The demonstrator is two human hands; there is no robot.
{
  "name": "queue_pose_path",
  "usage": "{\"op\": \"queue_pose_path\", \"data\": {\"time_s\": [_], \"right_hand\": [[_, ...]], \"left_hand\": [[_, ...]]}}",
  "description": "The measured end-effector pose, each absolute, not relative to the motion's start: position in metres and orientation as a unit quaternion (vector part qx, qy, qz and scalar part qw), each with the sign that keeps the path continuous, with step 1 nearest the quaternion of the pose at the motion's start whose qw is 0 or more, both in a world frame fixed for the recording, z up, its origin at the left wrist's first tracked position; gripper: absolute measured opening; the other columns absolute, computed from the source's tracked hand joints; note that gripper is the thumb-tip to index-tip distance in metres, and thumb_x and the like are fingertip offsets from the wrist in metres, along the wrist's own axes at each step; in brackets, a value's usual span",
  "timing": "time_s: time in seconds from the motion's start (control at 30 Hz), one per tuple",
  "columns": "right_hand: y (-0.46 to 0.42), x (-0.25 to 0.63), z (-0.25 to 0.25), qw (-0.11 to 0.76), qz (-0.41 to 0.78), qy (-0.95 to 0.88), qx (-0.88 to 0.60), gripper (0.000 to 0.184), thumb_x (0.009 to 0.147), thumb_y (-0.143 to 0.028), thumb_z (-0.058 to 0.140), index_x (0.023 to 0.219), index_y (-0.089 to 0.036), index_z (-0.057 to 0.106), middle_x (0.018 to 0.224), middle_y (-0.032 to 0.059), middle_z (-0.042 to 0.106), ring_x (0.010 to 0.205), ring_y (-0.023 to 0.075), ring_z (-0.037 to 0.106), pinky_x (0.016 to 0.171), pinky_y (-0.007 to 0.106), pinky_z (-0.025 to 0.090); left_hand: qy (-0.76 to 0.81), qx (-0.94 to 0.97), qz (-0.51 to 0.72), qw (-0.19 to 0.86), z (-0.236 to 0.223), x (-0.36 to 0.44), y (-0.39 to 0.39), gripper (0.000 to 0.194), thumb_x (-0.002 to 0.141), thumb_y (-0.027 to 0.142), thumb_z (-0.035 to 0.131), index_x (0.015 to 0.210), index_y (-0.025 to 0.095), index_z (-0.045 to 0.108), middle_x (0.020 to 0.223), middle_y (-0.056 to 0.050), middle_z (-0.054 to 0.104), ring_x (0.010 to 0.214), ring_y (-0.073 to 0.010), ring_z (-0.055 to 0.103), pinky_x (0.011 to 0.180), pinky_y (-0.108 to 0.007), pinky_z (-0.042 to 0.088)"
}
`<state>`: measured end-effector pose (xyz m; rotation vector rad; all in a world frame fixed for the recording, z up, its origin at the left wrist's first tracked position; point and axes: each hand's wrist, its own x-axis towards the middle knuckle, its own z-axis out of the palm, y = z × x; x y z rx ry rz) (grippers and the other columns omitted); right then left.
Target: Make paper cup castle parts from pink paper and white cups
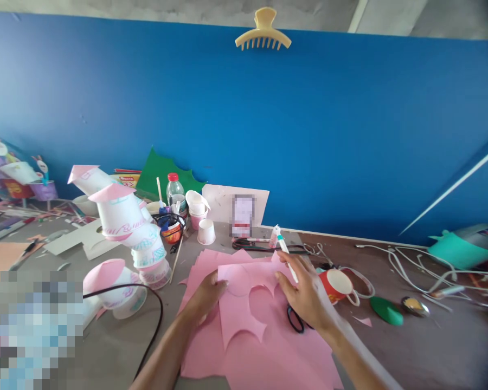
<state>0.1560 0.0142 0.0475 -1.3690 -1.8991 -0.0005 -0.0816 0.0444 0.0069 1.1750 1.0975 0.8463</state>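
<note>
My left hand (209, 294) pinches the left edge of a pink paper sheet (244, 309) with curved cut-outs, which lies on a stack of pink sheets (268, 363). A traced circle shows near that hand. My right hand (305, 295) holds a white pen (287, 253) with a teal band, its tip pointing up and away, while the fingers rest on the same sheet. Black-handled scissors (295, 319) lie partly under my right hand.
A tower of white and pink paper cups (126, 225) stands at left, with a black cable (154, 303) beside it. A red cup (337, 286), green cone (386, 310), white cables (418, 265), a water bottle (174, 190) and small cups (206, 232) surround the sheets. A blue wall is behind.
</note>
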Motion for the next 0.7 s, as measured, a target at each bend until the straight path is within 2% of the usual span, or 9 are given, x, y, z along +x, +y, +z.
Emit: {"op": "queue_pose_path", "data": {"time_s": [0.17,0.33,0.4,0.6,0.7], "right_hand": [[0.03,0.131,0.046,0.343,0.071,-0.785,-0.512,0.027,0.086,-0.019,0.054,0.113,-0.019,0.058,0.1,0.0083,0.067,0.096,0.0241,0.061,0.085,0.04,0.048],[0.063,0.092,0.057,0.262,0.069,-0.815,-0.512,0.033,0.086,-0.022,0.056,0.119,-0.018,0.057,0.114,0.0095,0.066,0.107,0.0238,0.058,0.093,0.037,0.044],[0.078,0.073,0.062,0.241,0.066,-0.823,-0.51,0.033,0.087,-0.024,0.055,0.119,-0.018,0.058,0.113,0.009,0.066,0.108,0.0241,0.058,0.094,0.037,0.043],[0.116,0.023,0.06,0.168,0.049,-0.817,-0.549,0.04,0.088,-0.025,0.05,0.126,-0.014,0.051,0.116,0.0156,0.063,0.109,0.0297,0.058,0.091,0.042,0.042],[0.128,0.014,0.051,0.111,0.052,-0.816,-0.565,0.038,0.087,-0.026,0.051,0.123,-0.013,0.052,0.113,0.0177,0.064,0.106,0.032,0.06,0.088,0.046,0.043]], "left_hand": [[0.466,0.536,0.369,0.6,0.005,-0.08,0.044,0.035,0.072,0.02,0.053,0.103,0.01,0.064,0.089,-0.007,0.069,0.086,-0.0226,0.059,0.08,-0.032,0.043],[0.478,0.557,0.36,0.576,-0.003,-0.082,0.047,0.036,0.074,0.016,0.048,0.106,0.012,0.063,0.087,-0.006,0.067,0.08,-0.0201,0.056,0.073,-0.029,0.041],[0.488,0.563,0.357,0.563,-0.006,-0.082,0.048,0.037,0.074,0.015,0.047,0.106,0.012,0.062,0.087,-0.005,0.067,0.08,-0.02,0.055,0.071,-0.029,0.04],[0.505,0.548,0.361,0.561,0.002,-0.083,0.044,0.034,0.073,0.014,0.047,0.103,0.012,0.063,0.085,-0.005,0.066,0.079,-0.0195,0.054,0.072,-0.029,0.04],[0.517,0.548,0.352,0.555,0.008,-0.083,0.042,0.03,0.071,0.014,0.047,0.096,0.011,0.064,0.083,-0.005,0.066,0.076,-0.0199,0.054,0.071,-0.03,0.041]]}}
